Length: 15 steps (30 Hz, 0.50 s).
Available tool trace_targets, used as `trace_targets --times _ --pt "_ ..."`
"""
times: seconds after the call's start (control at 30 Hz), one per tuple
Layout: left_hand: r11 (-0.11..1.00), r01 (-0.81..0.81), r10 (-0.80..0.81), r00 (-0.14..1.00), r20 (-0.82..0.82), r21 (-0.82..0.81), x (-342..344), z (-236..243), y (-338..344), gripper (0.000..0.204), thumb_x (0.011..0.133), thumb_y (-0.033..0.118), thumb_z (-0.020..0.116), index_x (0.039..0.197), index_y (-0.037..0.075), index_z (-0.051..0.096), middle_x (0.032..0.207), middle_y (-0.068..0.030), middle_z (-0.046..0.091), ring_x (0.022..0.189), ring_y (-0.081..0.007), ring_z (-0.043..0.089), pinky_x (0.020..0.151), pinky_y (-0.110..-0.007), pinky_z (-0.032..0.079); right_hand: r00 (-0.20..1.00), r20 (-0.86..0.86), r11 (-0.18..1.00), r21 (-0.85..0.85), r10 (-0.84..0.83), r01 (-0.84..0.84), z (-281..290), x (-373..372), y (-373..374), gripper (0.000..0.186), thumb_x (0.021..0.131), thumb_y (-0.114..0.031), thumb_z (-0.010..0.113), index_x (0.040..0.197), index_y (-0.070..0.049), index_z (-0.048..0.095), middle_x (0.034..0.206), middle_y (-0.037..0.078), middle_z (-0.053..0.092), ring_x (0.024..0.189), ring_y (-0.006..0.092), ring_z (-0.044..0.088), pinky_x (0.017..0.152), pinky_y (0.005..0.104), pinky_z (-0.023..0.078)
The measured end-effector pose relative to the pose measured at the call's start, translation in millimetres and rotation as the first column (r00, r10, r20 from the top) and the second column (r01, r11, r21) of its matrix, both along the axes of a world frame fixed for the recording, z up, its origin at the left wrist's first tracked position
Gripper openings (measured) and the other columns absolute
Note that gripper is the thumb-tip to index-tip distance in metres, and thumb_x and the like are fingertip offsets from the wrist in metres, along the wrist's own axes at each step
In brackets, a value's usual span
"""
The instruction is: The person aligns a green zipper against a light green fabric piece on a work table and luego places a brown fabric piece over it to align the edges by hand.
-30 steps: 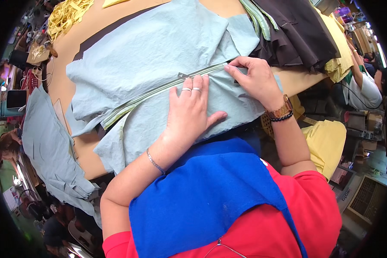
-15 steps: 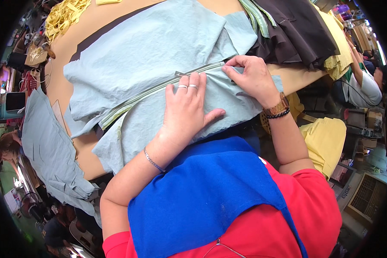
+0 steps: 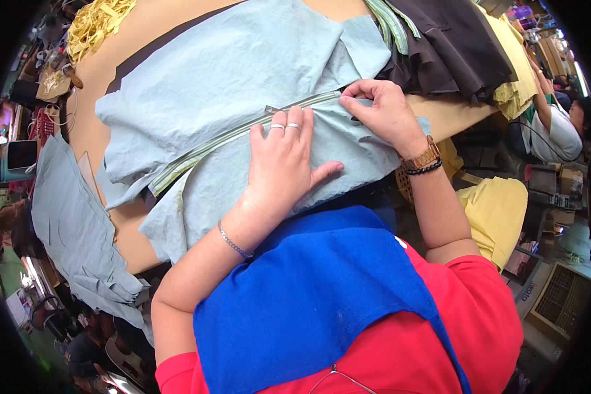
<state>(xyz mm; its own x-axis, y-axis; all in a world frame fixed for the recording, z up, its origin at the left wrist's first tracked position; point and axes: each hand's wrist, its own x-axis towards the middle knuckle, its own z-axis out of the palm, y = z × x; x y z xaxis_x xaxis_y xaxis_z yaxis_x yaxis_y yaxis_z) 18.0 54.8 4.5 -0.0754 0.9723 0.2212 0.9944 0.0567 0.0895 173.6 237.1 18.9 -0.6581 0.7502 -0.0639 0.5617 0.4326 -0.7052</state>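
Observation:
A light blue fabric piece (image 3: 230,72) lies spread over the table, with a second light blue panel (image 3: 230,174) on its near side. Between them a green-and-white striped zipper (image 3: 210,145) runs slantwise, rising to the right. A small metal pull (image 3: 270,109) shows close to my left fingertips. My left hand (image 3: 281,154) rests flat on the near panel, thumb spread, fingertips on the zipper. At the zipper's right end, my right hand (image 3: 377,110) pinches it between thumb and forefinger. The fingertips partly hide that end.
Dark fabric (image 3: 446,52) and more striped strips (image 3: 393,29) lie at the far right. Stacked light blue pieces (image 3: 79,217) hang over the table's left edge. Yellow scraps (image 3: 98,26) sit at the far left; yellow cloth (image 3: 496,213) is beside my right arm. A person (image 3: 555,131) sits at right.
Both hands keep nearly the same places. The right hand shifts very slightly, and the zipper's left end lies a little flatter against the near panel.

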Motion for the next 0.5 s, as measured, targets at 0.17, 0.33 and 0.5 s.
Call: trace_targets --times 0.17,0.33,0.5 --pt "1.000 0.004 -0.004 1.000 0.001 0.000 0 0 0 0.098 0.086 0.081 0.061 0.143 0.000 0.060 0.138 -0.0122 0.061 0.125 -0.0272 0.056 0.098 -0.046 0.044 0.998 -0.062 1.000 0.021 0.000 0.001 -8 2 0 0.026 0.091 -0.025 0.079 0.100 0.000 0.081 0.081 0.011 0.077 0.073 0.0147 0.068 0.074 0.0315 0.056" --pt "1.000 0.003 -0.002 1.000 -0.012 0.017 -1 -3 -1 0.099 0.086 0.080 0.061 0.143 0.000 0.060 0.138 -0.0123 0.061 0.125 -0.0272 0.056 0.098 -0.046 0.044 0.999 -0.053 1.000 -0.018 0.010 -0.010 -6 1 1 0.025 0.093 -0.020 0.080 0.099 0.004 0.079 0.083 0.006 0.078 0.077 0.0070 0.065 0.073 0.0283 0.054" --pt "1.000 -0.001 0.001 1.000 -0.008 0.026 -1 -2 -2 0.099 0.085 0.080 0.062 0.144 0.000 0.060 0.138 -0.0123 0.061 0.125 -0.0273 0.056 0.098 -0.046 0.044 0.997 -0.072 0.993 0.113 -0.006 0.014 1 -3 -7 0.030 0.085 -0.025 0.083 0.109 -0.008 0.081 0.095 0.012 0.076 0.092 0.0283 0.074 0.082 0.0402 0.058"
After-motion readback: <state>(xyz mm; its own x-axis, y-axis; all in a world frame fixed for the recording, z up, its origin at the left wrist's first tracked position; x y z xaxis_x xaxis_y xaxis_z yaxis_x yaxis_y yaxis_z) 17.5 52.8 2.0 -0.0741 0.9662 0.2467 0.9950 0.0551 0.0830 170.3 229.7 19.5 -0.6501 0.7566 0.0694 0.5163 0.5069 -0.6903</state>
